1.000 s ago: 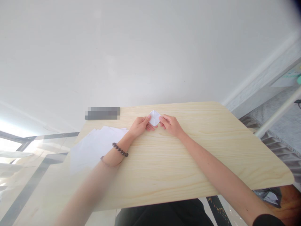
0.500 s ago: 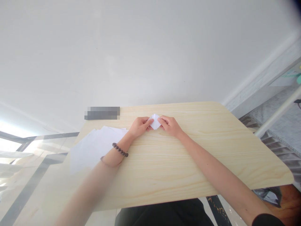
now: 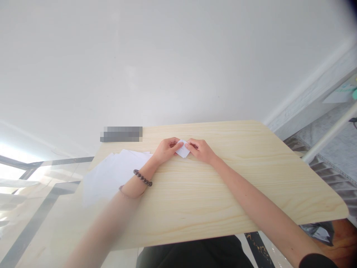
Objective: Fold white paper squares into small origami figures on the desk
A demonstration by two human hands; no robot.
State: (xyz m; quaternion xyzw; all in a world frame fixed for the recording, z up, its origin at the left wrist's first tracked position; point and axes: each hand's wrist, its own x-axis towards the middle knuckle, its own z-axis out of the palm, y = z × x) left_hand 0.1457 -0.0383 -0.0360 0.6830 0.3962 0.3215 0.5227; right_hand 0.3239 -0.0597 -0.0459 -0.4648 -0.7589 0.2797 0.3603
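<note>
A small folded piece of white paper [image 3: 182,150] lies at the far middle of a pale wooden table [image 3: 212,201]. My left hand [image 3: 166,149] pinches its left side with curled fingers. My right hand [image 3: 200,149] pinches its right side, thumb and fingers pressed on the paper. The two hands almost meet over the paper, which rests low against the tabletop. A dark bead bracelet [image 3: 142,177] circles my left wrist.
A loose stack of white paper sheets [image 3: 111,175] lies at the table's left end, under my left forearm. A white wall rises just behind the table. A white rail [image 3: 329,134] and grey fabric stand to the right, beyond the table's edge.
The folded paper has come down from a raised, upright position to lie flatter on the table. Both hands have closed in on it and moved slightly nearer to me.
</note>
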